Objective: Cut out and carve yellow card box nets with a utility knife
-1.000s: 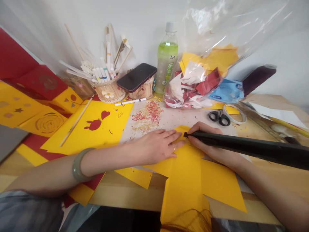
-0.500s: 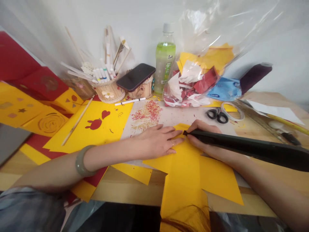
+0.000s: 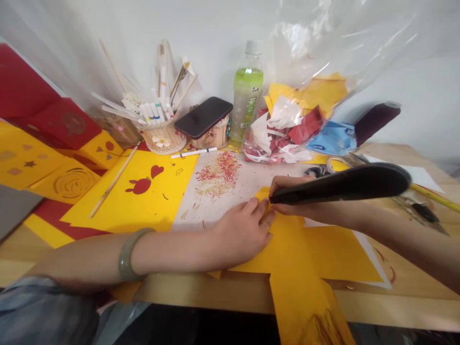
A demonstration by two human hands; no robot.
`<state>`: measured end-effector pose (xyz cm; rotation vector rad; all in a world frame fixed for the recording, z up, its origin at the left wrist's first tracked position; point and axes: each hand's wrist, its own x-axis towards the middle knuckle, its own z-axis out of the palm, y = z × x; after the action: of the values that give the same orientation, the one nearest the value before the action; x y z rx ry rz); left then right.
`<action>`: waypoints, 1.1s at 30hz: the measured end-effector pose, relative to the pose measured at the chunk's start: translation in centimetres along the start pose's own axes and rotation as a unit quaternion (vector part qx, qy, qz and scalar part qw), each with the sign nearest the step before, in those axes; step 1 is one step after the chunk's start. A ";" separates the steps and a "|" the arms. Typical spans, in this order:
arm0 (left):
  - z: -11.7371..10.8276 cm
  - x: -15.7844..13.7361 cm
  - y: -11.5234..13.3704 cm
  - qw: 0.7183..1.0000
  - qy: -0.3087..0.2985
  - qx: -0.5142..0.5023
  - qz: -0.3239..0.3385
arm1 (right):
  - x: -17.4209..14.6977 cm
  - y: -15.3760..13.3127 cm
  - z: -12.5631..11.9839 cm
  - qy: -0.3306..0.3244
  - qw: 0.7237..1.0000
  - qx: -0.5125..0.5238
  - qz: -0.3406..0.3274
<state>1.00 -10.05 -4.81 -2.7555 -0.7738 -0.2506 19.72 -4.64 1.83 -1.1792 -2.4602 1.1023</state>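
Note:
My left hand rests on a cross-shaped piece of yellow card, its bent fingers gripping near the top end. In my right hand, thumb and fingers pinch the narrow end of a long black tapered tool; its exact kind is not clear. The tool's tip meets the card right beside my left fingertips, so the contact point is partly hidden. One arm of the card hangs over the table's front edge, with some hair across it.
Left lies a yellow sheet with red cut-outs and a wooden stick. Along the back stand a marker pot, a phone, a green bottle and a bag of scraps. Scissors lie partly behind the tool.
The yellow card has turned and shifted right. My left fingers have gone from flat to bent. The tool has swung its far end up and away, now covering part of the scissors.

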 end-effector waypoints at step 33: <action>-0.1 0.1 -3.4 0.999 0.013 -0.047 0.023 | -2.7 2.6 4.3 0.199 0.980 0.012 -0.015</action>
<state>-0.73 -7.23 -3.99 -2.8482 -0.7096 -0.3207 21.06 -7.87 -2.62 -1.2140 -2.1433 0.7926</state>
